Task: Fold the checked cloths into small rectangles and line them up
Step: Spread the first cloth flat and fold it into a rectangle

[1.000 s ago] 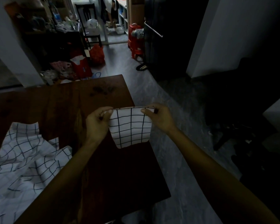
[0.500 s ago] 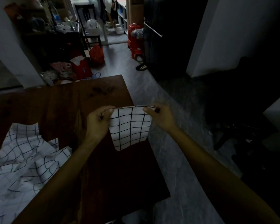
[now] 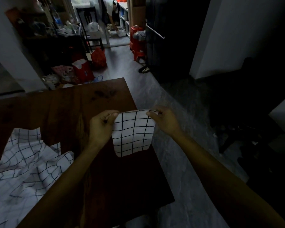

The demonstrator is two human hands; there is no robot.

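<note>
A small folded white cloth with black checks (image 3: 133, 132) hangs in the air above the right edge of the dark wooden table (image 3: 82, 102). My left hand (image 3: 101, 127) pinches its top left corner and my right hand (image 3: 164, 122) pinches its top right corner, so the top edge is stretched level between them. A heap of unfolded checked cloths (image 3: 21, 168) lies crumpled on the table at the lower left.
The table's right edge runs just under the held cloth, with grey floor (image 3: 184, 162) beyond it. Red bags (image 3: 89, 66), red stools (image 3: 137, 41) and clutter stand on the floor past the table's far end. A person (image 3: 111, 12) bends down in the far room.
The held cloth and both hands have stayed almost in place; the cloth hangs a touch lower and straighter than a second ago.
</note>
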